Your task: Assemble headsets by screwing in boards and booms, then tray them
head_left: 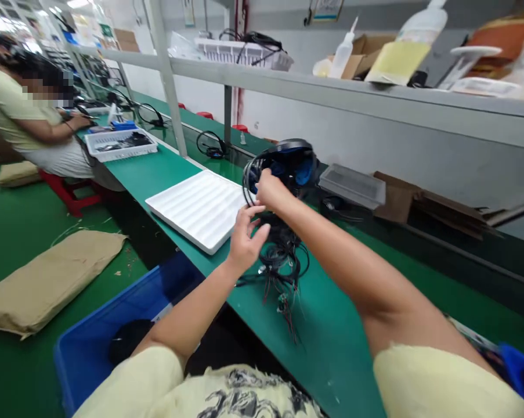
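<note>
My right hand [271, 190] is closed at the near side of a bunch of black headphones [293, 148] with blue inside the ear cups. Its fingers are partly hidden against the thin curved headbands. Just below and to the left is my left hand [245, 241], with thumb and fingers spread and nothing in it. A tangle of black cables [283, 261] hangs or lies under the headphones, ending in bare wires and a small green circuit board [282, 303] on the green bench. Beside my left hand lies a white ribbed tray [201, 206].
A blue bin [114, 325] stands below the bench edge at left. Overhead runs a shelf rail [288, 87] carrying bottles. A clear plastic box [353, 184] and cardboard [394, 200] lie at the back. Further left, a co-worker [26, 116] sits near a white basket [122, 152].
</note>
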The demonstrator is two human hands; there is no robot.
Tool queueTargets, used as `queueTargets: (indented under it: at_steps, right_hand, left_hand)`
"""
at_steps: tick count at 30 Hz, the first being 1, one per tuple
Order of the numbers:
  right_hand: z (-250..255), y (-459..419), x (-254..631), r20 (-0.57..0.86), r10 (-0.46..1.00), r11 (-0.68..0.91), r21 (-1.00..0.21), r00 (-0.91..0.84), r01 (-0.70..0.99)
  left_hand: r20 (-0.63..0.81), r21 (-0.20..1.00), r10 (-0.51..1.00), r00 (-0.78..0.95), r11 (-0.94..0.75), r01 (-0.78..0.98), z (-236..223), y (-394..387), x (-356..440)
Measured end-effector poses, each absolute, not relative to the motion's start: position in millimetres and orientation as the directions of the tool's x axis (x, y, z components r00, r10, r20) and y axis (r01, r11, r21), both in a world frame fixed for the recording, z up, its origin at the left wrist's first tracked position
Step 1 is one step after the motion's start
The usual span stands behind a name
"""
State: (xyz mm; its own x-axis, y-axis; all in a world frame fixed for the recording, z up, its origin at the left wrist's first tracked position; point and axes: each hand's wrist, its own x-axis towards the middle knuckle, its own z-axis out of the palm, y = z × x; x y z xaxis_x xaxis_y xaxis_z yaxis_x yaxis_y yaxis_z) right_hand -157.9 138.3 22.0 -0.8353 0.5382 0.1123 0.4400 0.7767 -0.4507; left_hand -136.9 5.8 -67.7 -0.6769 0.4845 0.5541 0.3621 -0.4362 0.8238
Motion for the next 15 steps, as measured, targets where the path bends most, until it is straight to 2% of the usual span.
queueTargets:
  at_steps: [2, 4, 10, 15]
  right_hand:
    - [5, 132, -209, 0.152, 0.530, 0.806, -0.396, -0.835, 0.440]
    - [-15, 129, -249, 0.179, 0.535, 0.818, -0.355, -0.826, 0.453]
    - [-87, 120, -309, 0.151, 0.549, 0.816, -0.309, -0.822, 0.489]
    - [-121, 103, -320, 0.076, 0.504, 0.834, -0.301, -0.860, 0.462]
  left_hand:
    - [0.325, 0.860, 0.501, -0.802, -0.509, 0.030, -85, 9, -184]
    - [0.186, 0.846, 0.504, -0.843, -0.519, -0.124, -100, 10, -224]
    - [-0.028, 0.874, 0.510, -0.860, -0.405, -0.268, -142, -6, -275]
    - [-0.148, 0.925, 0.438, -0.887, -0.255, -0.281, -166, -29, -280]
